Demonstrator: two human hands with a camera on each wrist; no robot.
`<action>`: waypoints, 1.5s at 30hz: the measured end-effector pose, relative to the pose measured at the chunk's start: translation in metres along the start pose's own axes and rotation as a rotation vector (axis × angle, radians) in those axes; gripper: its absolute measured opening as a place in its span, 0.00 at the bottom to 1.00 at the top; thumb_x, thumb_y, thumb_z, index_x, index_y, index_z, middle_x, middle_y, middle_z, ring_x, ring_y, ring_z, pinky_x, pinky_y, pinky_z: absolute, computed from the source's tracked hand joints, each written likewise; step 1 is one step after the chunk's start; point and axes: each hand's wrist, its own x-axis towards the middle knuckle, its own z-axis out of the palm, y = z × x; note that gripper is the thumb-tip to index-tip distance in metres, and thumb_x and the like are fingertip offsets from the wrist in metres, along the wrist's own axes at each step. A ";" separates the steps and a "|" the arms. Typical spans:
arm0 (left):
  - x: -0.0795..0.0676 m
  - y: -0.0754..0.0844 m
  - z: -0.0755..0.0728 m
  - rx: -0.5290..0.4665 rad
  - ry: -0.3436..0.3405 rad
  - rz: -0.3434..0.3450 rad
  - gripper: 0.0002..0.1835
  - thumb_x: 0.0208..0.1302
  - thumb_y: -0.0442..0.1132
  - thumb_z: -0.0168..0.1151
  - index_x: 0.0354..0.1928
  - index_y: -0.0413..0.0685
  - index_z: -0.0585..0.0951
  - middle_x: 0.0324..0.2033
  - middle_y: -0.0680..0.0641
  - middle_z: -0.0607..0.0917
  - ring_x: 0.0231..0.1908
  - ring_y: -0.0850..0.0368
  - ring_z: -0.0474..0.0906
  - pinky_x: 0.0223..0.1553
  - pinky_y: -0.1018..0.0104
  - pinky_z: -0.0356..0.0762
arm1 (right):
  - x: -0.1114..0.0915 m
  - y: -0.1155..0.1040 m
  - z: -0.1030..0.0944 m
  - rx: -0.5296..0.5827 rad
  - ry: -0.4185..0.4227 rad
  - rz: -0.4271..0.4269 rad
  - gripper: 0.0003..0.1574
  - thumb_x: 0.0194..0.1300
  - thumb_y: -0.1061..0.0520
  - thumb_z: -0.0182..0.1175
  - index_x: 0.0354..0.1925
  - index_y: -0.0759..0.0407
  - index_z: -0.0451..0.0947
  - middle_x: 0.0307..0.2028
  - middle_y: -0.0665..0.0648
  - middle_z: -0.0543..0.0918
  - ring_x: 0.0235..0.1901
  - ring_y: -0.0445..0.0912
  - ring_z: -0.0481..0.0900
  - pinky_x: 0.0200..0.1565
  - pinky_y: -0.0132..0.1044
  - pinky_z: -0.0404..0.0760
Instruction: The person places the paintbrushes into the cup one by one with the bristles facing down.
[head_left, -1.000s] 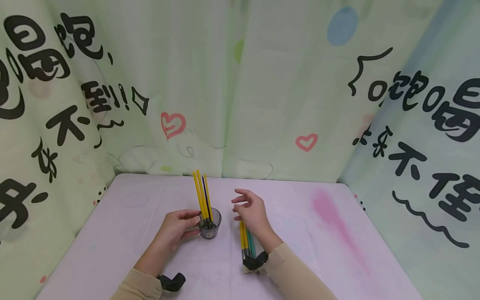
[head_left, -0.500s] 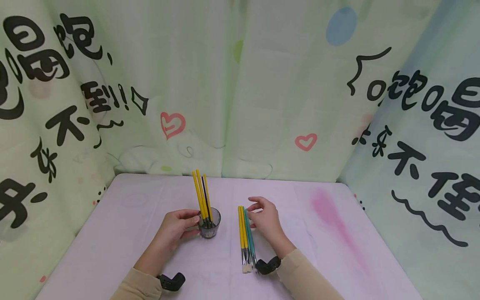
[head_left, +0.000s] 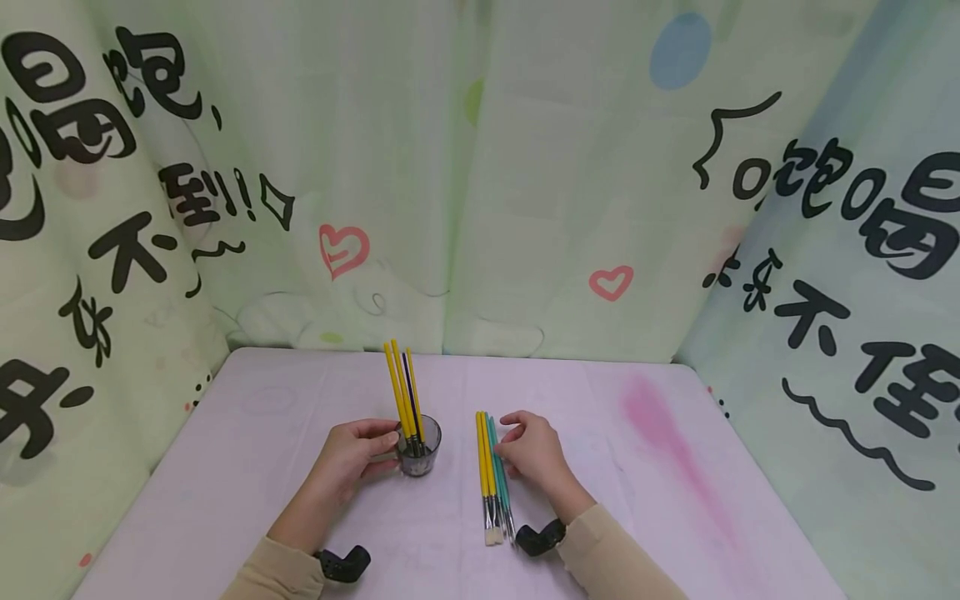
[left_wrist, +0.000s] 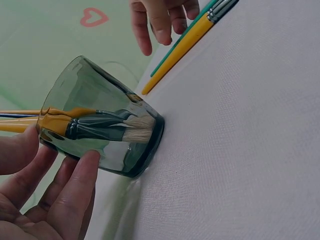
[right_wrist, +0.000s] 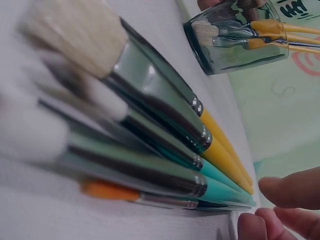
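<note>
A clear grey-green drinking glass (head_left: 430, 457) stands upright on the table, with several paintbrushes (head_left: 397, 387) in it, bristles down. My left hand (head_left: 358, 454) holds this glass from its left side, thumb near the rim and fingers against the wall (left_wrist: 62, 200). Right of the glass lies a row of paintbrushes (head_left: 487, 475), yellow and teal handles pointing away from me. Beside their handle ends is my right hand (head_left: 536, 450), fingers loosely bent. In the right wrist view, its thumb (right_wrist: 295, 190) and fingers sit apart, close to the teal handle ends, with nothing visibly gripped.
A pale pink cloth covers the table (head_left: 600, 500), with a darker pink streak (head_left: 675, 442) on the right. Printed curtains (head_left: 525, 167) enclose the back and both sides. Each wrist wears a black camera mount (head_left: 345, 565).
My right hand has drawn back to the right and nearer from above the brushes on the table, uncovering them, then dipped slightly beside the handles. The left hand and glass have stayed put.
</note>
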 end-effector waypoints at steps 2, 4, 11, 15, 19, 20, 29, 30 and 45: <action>0.000 0.000 0.000 0.000 0.002 0.000 0.15 0.73 0.31 0.69 0.58 0.35 0.87 0.52 0.37 0.88 0.43 0.55 0.87 0.46 0.57 0.94 | -0.001 0.000 0.000 -0.017 -0.013 0.005 0.28 0.64 0.61 0.76 0.61 0.57 0.82 0.34 0.57 0.82 0.20 0.46 0.78 0.25 0.31 0.84; 0.000 0.000 0.000 0.001 0.003 -0.001 0.15 0.73 0.31 0.69 0.58 0.35 0.87 0.52 0.38 0.88 0.43 0.54 0.87 0.46 0.58 0.94 | -0.001 0.001 0.001 -0.032 -0.019 0.012 0.28 0.63 0.61 0.77 0.60 0.58 0.82 0.34 0.57 0.82 0.20 0.46 0.77 0.25 0.30 0.84; 0.000 0.000 -0.001 -0.005 -0.007 0.002 0.17 0.72 0.32 0.70 0.60 0.34 0.86 0.52 0.38 0.88 0.43 0.54 0.86 0.46 0.56 0.94 | 0.001 0.000 0.005 -0.075 -0.006 0.017 0.29 0.59 0.63 0.79 0.58 0.58 0.83 0.32 0.55 0.81 0.21 0.45 0.78 0.23 0.29 0.82; 0.000 0.000 -0.001 -0.003 -0.015 0.011 0.17 0.73 0.32 0.70 0.60 0.34 0.85 0.53 0.37 0.88 0.43 0.55 0.86 0.47 0.54 0.94 | 0.002 0.000 0.006 -0.094 -0.007 0.006 0.29 0.58 0.64 0.80 0.57 0.59 0.83 0.32 0.55 0.81 0.23 0.45 0.79 0.24 0.29 0.84; 0.000 0.000 -0.001 -0.001 -0.016 0.009 0.17 0.73 0.32 0.70 0.60 0.34 0.86 0.53 0.37 0.88 0.43 0.55 0.87 0.47 0.55 0.94 | 0.002 0.000 0.005 -0.103 -0.006 0.007 0.28 0.58 0.64 0.79 0.57 0.60 0.83 0.32 0.55 0.81 0.24 0.45 0.80 0.24 0.29 0.85; 0.000 0.000 -0.001 -0.003 -0.014 0.008 0.17 0.73 0.32 0.70 0.60 0.34 0.86 0.53 0.37 0.88 0.43 0.55 0.87 0.47 0.55 0.94 | 0.003 0.000 0.004 -0.106 -0.004 0.007 0.28 0.58 0.64 0.78 0.57 0.60 0.83 0.32 0.55 0.81 0.24 0.45 0.80 0.24 0.29 0.84; -0.001 0.002 -0.001 -0.005 -0.013 0.008 0.17 0.72 0.33 0.70 0.60 0.34 0.86 0.52 0.38 0.88 0.43 0.55 0.87 0.46 0.56 0.94 | 0.004 0.000 0.001 -0.071 -0.013 0.007 0.27 0.61 0.65 0.75 0.58 0.61 0.83 0.33 0.56 0.82 0.26 0.45 0.81 0.25 0.29 0.85; 0.000 0.002 -0.001 -0.005 -0.014 0.008 0.17 0.72 0.33 0.70 0.60 0.34 0.86 0.52 0.38 0.88 0.43 0.55 0.87 0.46 0.55 0.94 | 0.004 0.000 0.001 -0.065 -0.015 0.010 0.27 0.61 0.65 0.74 0.59 0.61 0.83 0.34 0.56 0.82 0.26 0.45 0.81 0.25 0.29 0.85; 0.001 0.001 0.000 -0.001 -0.011 0.003 0.17 0.73 0.32 0.70 0.60 0.34 0.86 0.53 0.36 0.88 0.42 0.56 0.87 0.47 0.54 0.94 | 0.004 0.000 -0.007 0.073 -0.028 0.035 0.27 0.65 0.68 0.71 0.62 0.59 0.84 0.38 0.58 0.83 0.25 0.46 0.79 0.25 0.31 0.86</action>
